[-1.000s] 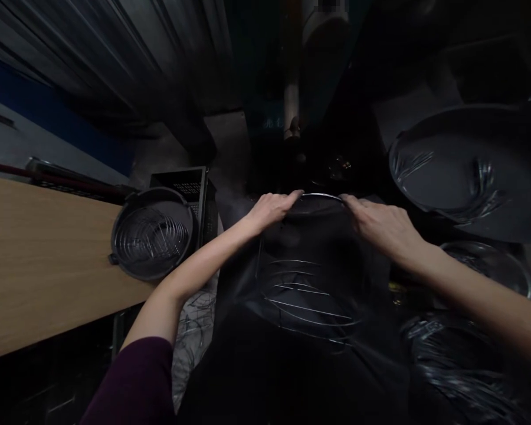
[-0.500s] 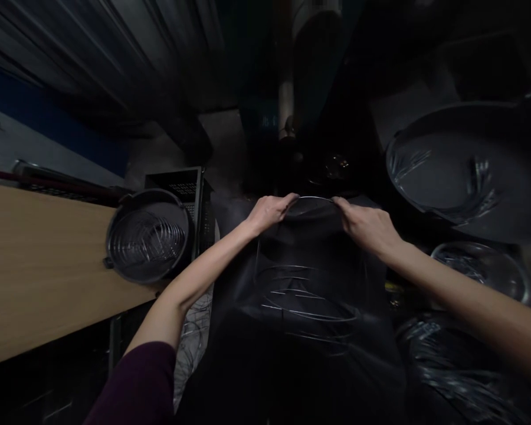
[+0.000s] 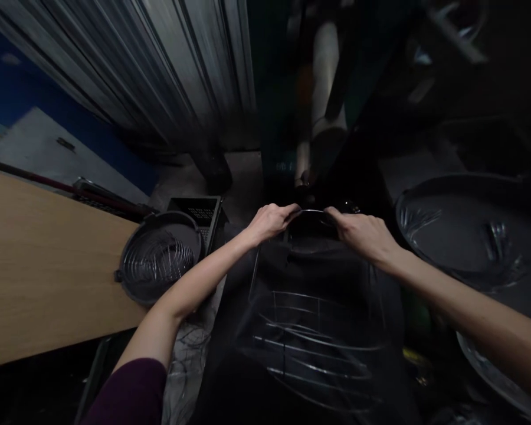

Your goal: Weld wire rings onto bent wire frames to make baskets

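My left hand [image 3: 272, 222] and my right hand [image 3: 366, 234] are stretched out in front of me, a short way apart. Between their fingertips runs a thin, slightly bowed metal wire [image 3: 313, 211], each hand pinching one side. Nearer to me, below the hands, several curved wires joined by thin cross wires, like a round wire rack [image 3: 312, 366], lie over dark cloth [image 3: 230, 330] on my lap. Dim light hides how the held wire ends and whether it joins the rack.
At left, a round dark basin [image 3: 130, 280] holding ringed wire pieces stands by a wooden board [image 3: 48, 248], with a black crate [image 3: 219, 209] behind it. A large dark tub [image 3: 460, 236] with bundled wires is at right, above a clear bowl [image 3: 482, 366]. A dark machine [image 3: 281, 118] stands ahead.
My view has tilted upward, so most things sit lower in the picture. Both hands keep their pinch on the wire and are slightly closer together.
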Demonstrator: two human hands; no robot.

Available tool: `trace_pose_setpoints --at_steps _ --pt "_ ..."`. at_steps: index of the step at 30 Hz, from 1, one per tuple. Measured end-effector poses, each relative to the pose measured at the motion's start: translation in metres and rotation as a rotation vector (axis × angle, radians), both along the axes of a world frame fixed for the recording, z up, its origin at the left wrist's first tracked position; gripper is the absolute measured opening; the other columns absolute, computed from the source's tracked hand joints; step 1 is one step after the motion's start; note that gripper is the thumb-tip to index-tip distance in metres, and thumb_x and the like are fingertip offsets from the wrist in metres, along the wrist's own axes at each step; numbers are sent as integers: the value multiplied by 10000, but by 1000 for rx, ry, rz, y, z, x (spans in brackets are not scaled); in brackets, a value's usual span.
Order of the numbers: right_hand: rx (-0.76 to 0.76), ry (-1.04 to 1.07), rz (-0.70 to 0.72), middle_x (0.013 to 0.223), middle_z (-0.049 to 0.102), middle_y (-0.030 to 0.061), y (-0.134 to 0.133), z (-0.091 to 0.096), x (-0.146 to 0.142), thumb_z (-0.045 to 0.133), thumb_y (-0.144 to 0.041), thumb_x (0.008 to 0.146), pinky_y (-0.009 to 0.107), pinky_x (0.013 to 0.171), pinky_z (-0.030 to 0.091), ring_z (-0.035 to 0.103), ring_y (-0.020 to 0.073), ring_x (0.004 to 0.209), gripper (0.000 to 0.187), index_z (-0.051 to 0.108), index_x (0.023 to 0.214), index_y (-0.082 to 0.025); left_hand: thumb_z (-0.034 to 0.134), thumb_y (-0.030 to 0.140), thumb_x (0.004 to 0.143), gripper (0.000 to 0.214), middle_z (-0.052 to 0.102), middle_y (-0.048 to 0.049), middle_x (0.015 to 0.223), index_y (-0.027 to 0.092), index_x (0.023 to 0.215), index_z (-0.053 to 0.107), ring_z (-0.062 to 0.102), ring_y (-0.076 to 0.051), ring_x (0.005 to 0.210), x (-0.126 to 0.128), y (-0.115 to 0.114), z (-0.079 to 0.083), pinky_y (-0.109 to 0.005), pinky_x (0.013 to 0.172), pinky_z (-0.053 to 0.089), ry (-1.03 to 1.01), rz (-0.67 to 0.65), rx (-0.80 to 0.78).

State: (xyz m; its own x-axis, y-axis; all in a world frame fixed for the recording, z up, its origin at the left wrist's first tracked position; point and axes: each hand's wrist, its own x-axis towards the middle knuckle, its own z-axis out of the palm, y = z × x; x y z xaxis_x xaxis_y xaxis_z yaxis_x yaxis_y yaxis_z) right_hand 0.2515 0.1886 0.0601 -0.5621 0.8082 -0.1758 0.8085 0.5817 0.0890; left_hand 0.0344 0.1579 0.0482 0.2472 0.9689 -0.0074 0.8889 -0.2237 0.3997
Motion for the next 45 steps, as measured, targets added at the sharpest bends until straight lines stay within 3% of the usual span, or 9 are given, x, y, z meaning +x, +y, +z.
trace_pose_setpoints --at_steps 5,13,24,30,39,45 --pt "16 84 -19 794 688 86 15 19 -15 336 -195 910 262 493 310 643 230 661 401 495 1276 -229 361 443 942 377 694 -43 766 251 1112 637 654 -192 696 -13 14 22 -243 590 397 48 15 66" --pt "30 126 -53 782 672 89 35 28 -23 294 -257 946 263 502 284 637 236 658 361 521 1226 -245 381 430 935 369 723 -47 884 263 1145 635 669 -192 812 -21 35 39 -232 619 391 40 19 75" --pt "-30 127 -92 810 663 99 44 28 -23 275 -347 968 266 514 297 626 241 675 379 511 1251 -257 423 395 926 349 720 -46 921 249 1161 637 638 -176 799 -21 44 38 -227 635 363 -24 -12 23" --pt "-46 146 -117 840 657 115 41 34 -26 265 -375 978 271 553 342 632 246 723 372 539 1174 -217 382 414 937 369 700 -45 824 208 1036 671 555 -130 620 -23 44 36 -230 585 315 -58 -16 50" --pt "-46 171 -91 895 660 152 41 35 -37 229 -397 988 303 617 389 646 282 797 399 553 1087 -186 410 390 926 330 630 -26 685 187 937 670 498 -125 583 -35 43 32 -228 585 304 -66 -2 66" --pt "-171 341 -71 795 646 81 45 29 -14 270 -387 980 265 640 371 613 195 715 364 562 882 -193 405 375 929 332 613 -23 662 174 905 668 474 -119 568 -33 42 34 -232 571 285 -56 10 45"
